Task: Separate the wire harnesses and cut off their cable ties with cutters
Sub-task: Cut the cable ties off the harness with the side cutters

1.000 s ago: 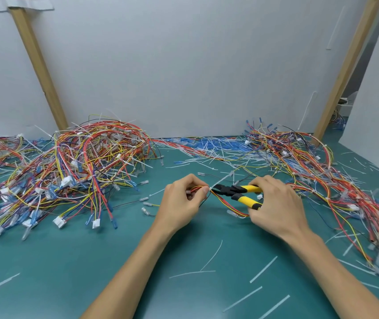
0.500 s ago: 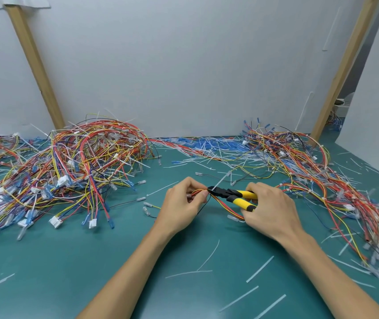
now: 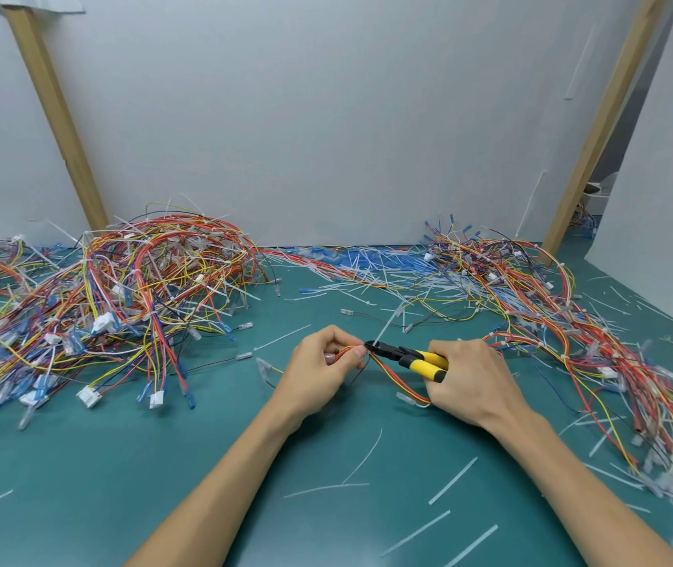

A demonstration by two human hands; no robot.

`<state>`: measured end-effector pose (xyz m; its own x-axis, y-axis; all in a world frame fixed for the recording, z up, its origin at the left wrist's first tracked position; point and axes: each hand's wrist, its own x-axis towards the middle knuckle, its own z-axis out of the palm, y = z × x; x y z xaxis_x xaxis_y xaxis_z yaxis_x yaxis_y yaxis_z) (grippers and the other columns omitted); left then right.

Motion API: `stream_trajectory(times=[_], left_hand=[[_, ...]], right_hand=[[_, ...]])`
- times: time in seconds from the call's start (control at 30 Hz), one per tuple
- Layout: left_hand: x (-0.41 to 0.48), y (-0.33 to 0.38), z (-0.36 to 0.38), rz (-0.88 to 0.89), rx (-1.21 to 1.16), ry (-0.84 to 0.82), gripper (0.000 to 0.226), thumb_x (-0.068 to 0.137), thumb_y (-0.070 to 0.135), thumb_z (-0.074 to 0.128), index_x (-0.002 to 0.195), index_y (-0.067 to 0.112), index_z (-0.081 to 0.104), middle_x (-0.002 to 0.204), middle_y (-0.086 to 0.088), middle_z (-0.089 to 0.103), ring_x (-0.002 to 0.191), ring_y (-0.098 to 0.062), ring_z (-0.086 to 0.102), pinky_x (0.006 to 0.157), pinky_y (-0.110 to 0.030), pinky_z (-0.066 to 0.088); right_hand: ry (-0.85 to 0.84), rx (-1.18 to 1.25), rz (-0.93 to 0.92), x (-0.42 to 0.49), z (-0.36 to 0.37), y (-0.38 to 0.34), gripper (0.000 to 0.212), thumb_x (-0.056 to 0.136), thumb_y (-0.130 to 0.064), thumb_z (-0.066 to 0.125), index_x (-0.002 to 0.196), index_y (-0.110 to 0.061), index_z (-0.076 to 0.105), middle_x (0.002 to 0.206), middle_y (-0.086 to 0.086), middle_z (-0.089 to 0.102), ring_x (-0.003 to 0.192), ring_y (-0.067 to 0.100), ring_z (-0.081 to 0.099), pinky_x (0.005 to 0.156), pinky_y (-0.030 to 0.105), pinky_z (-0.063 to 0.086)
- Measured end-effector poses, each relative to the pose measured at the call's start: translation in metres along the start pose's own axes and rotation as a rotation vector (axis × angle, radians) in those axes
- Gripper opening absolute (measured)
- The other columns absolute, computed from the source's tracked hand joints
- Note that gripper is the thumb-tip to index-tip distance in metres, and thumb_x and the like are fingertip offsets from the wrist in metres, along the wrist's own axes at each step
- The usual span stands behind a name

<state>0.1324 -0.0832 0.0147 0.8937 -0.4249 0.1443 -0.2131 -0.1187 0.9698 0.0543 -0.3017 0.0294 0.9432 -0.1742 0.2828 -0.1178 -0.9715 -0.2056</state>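
Note:
My left hand pinches a small wire harness of red, orange and yellow wires just above the green mat. My right hand grips the yellow-handled cutters; their black jaws meet the harness right beside my left fingertips. A white cable tie sticks up and back from that spot. The harness runs under my right hand, its clear end connector lying on the mat.
A big tangle of tied harnesses fills the left of the mat. A looser heap of wires runs down the right side. Cut tie pieces litter the back and foreground. Two wooden posts lean on the grey wall.
Both hands have drifted slightly left and toward me together. The cutter jaws stay at the tie beside my left fingertips.

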Motion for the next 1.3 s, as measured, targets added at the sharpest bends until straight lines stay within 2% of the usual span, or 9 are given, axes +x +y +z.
stream_trajectory(times=[0.2,0.4,0.6,0.67,0.8,0.93,1.1,1.23,1.3], left_hand=[[0.004,-0.003,-0.003,-0.004,-0.034,-0.023,0.005,0.095,0.02,0.067,0.091,0.018,0.067,0.074,0.007,0.073,0.064,0.0,0.059,0.073,-0.024,0.043],[0.009,-0.006,-0.005,-0.02,-0.059,-0.033,0.005,0.094,0.021,0.068,0.091,0.017,0.068,0.074,0.006,0.074,0.069,-0.004,0.063,0.077,-0.028,0.046],[0.01,-0.008,-0.007,-0.035,-0.05,-0.041,0.007,0.094,0.024,0.068,0.092,0.017,0.068,0.077,0.005,0.075,0.071,-0.005,0.063,0.08,-0.032,0.048],[0.01,-0.007,-0.007,-0.039,-0.045,-0.042,0.007,0.094,0.025,0.068,0.093,0.018,0.068,0.077,0.005,0.075,0.071,-0.006,0.062,0.079,-0.033,0.048],[0.01,-0.006,-0.006,-0.045,-0.041,-0.038,0.007,0.094,0.025,0.068,0.092,0.019,0.068,0.078,0.005,0.075,0.069,-0.007,0.061,0.077,-0.032,0.047],[0.01,-0.005,-0.006,-0.046,-0.051,-0.041,0.007,0.094,0.024,0.068,0.093,0.017,0.068,0.078,0.004,0.075,0.067,-0.003,0.061,0.076,-0.027,0.046],[0.01,-0.002,-0.005,-0.017,-0.025,-0.02,0.004,0.093,0.019,0.068,0.09,0.016,0.069,0.073,0.005,0.074,0.07,-0.006,0.064,0.074,-0.021,0.046],[0.008,0.004,-0.011,0.119,0.151,0.059,0.009,0.092,0.02,0.069,0.087,0.021,0.076,0.076,0.002,0.074,0.066,-0.004,0.056,0.067,-0.02,0.044],[0.008,0.007,-0.017,0.2,0.263,0.158,0.008,0.091,0.025,0.072,0.086,0.023,0.078,0.071,0.005,0.072,0.062,-0.002,0.054,0.064,-0.021,0.043]], right_hand=[[-0.022,-0.026,0.017,0.007,0.002,-0.001,0.013,0.061,-0.033,0.052,0.061,-0.022,0.047,0.051,-0.001,0.05,0.055,0.017,0.048,0.048,0.028,0.029],[-0.027,-0.061,0.047,0.011,0.006,-0.002,0.01,0.057,-0.029,0.054,0.061,-0.021,0.049,0.052,0.002,0.052,0.058,0.023,0.052,0.051,0.029,0.039],[-0.041,-0.055,0.06,0.012,0.006,-0.003,0.011,0.055,-0.028,0.055,0.059,-0.022,0.047,0.051,0.002,0.051,0.055,0.019,0.049,0.048,0.028,0.03],[-0.045,-0.06,0.06,0.013,0.006,-0.003,0.011,0.054,-0.028,0.054,0.06,-0.021,0.048,0.051,0.002,0.051,0.056,0.02,0.049,0.049,0.028,0.032],[-0.033,-0.076,0.059,0.012,0.007,-0.002,0.013,0.055,-0.029,0.054,0.063,-0.02,0.051,0.053,0.002,0.052,0.058,0.021,0.052,0.05,0.029,0.038],[-0.005,-0.055,0.053,0.011,0.01,0.0,0.013,0.056,-0.029,0.054,0.062,-0.02,0.049,0.051,0.001,0.049,0.057,0.022,0.049,0.049,0.029,0.032],[0.07,-0.028,0.05,0.004,0.015,0.001,0.013,0.061,-0.034,0.056,0.067,-0.023,0.051,0.053,-0.003,0.051,0.06,0.021,0.051,0.05,0.027,0.035],[0.193,0.08,0.048,-0.002,0.014,-0.005,0.02,0.065,-0.043,0.06,0.075,-0.027,0.054,0.062,-0.009,0.056,0.064,0.019,0.053,0.054,0.028,0.039],[0.265,0.152,0.02,-0.003,0.012,-0.008,0.023,0.065,-0.042,0.062,0.083,-0.03,0.055,0.071,-0.012,0.057,0.069,0.018,0.053,0.057,0.029,0.04]])
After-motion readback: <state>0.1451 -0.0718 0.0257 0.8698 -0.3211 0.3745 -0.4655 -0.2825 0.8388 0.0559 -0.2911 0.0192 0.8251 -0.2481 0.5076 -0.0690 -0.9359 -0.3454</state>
